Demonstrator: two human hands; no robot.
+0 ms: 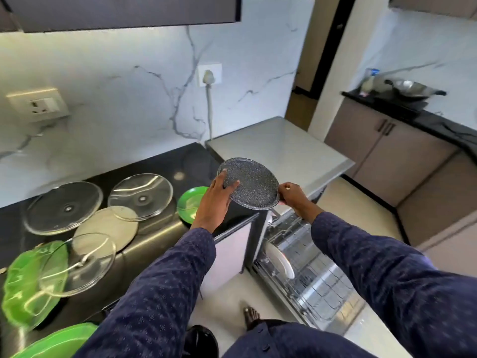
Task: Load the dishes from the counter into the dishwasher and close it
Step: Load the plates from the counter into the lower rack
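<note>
A dark speckled plate [254, 184] is held tilted in the air above the right end of the black counter [160, 164]. My left hand [215, 200] grips its left rim, thumb on top. My right hand [293, 198] pinches its right rim. Below and to the right, the dishwasher [284, 151] stands open with its wire rack [317, 282] pulled out, and a white plate [281, 259] stands upright in it. On the counter lie a green plate [189, 204], three glass plates [63, 206] [140, 196] [77, 264], a beige plate [107, 228] and more green dishes [25, 282].
A plug and cord [208, 99] hang down the marble wall behind the dishwasher. My bare foot [251, 316] stands on the pale floor beside the rack. Across the aisle a second counter carries a steel wok [410, 89]; brown cabinets [387, 151] sit below.
</note>
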